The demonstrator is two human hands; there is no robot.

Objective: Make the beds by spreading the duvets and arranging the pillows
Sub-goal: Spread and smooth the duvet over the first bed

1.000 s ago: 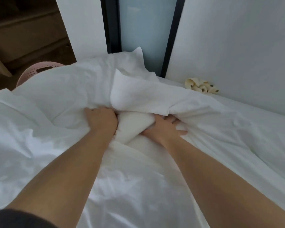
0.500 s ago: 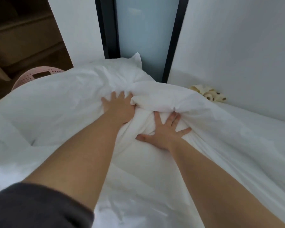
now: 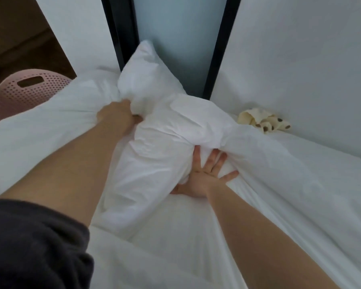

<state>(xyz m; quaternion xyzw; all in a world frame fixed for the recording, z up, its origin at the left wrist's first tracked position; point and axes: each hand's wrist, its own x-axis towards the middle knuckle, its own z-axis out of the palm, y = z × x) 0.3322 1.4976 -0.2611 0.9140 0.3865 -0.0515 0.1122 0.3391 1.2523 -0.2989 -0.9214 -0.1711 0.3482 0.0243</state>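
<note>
Your left hand [image 3: 118, 117] clutches the plump white fabric pillow [image 3: 152, 159] near its top, fingers curled in; your right hand [image 3: 202, 180] presses its side, fingers [image 3: 215, 161] spread wide, on the white-sheeted bed [image 3: 300, 184].

Left hand [image 3: 118, 116] clenched on bedding [image 3: 158, 142], arm outstretched. Right hand [image 3: 202, 180] flat, fingers [image 3: 214, 163] spread, pressing down.

The pillow [image 3: 154, 159] is white woven cloth, matt and finely creased. The duvet [image 3: 33, 138] around the pillow is the same matt white cloth in softer folds. Left of the pillow, the basket [image 3: 27, 94] is matt pink perforated plastic. Behind the pillow stand a smooth dark frame [image 3: 121, 28] and a frosted pane [image 3: 175, 38]. Right of the pillow lies a cream spotted cloth [image 3: 263, 122].
</note>
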